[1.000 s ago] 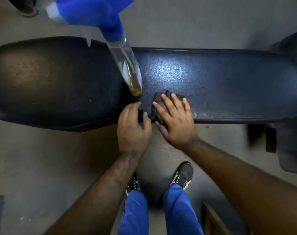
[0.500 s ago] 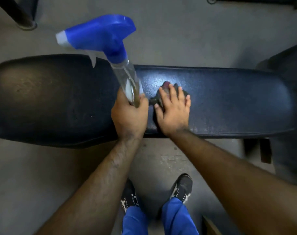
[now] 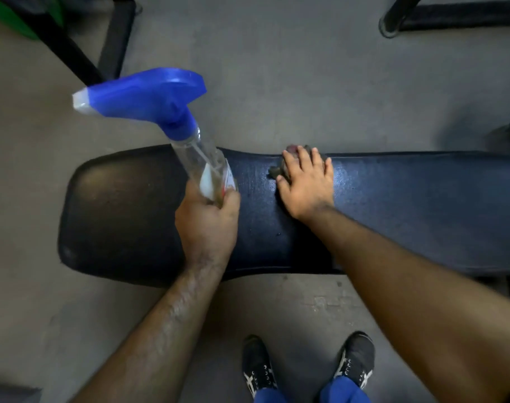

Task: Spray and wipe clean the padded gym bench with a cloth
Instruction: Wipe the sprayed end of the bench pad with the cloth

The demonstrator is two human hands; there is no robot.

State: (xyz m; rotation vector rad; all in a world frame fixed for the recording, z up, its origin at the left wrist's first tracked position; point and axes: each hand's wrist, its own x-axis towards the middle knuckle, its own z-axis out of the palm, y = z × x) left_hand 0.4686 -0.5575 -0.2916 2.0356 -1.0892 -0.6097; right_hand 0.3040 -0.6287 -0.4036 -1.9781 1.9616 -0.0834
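A: Entry, head view. Padded bench (image 3: 422, 210), black, runs left to right across the middle of the frame, on a grey floor (image 3: 277, 82). Its left end is rounded and dull; the stretch right of centre has a sheen.

B: Left hand (image 3: 207, 225)?

A: Over the bench's middle-left part. Fingers wrapped around the bottom of a clear spray bottle (image 3: 203, 164), holding it. The bottle tilts up and to the left; its blue trigger head (image 3: 149, 97) sits above the far edge of the bench, white nozzle pointing left. A little liquid shows near the bottle's base, partly behind the fingers.

B: Right hand (image 3: 306, 184)?

A: Palm down, flat on the bench near its far edge, just right of the bottle. Fingers spread moderately wide, pressing on a dark cloth (image 3: 277, 170). Most of the cloth is under the hand; a bit shows at the thumb side and past the fingertips. Colour hard to read, dark with a reddish patch.

B: Hands touching?

A: No, apart, with a strip of bench between them.

B: Surroundings?

A: Two black shoes (image 3: 355, 359) with white markings and blue trouser legs (image 3: 344, 391) at the bottom edge. Black metal frame (image 3: 79, 45) top left, another black bar (image 3: 451, 16) top right.
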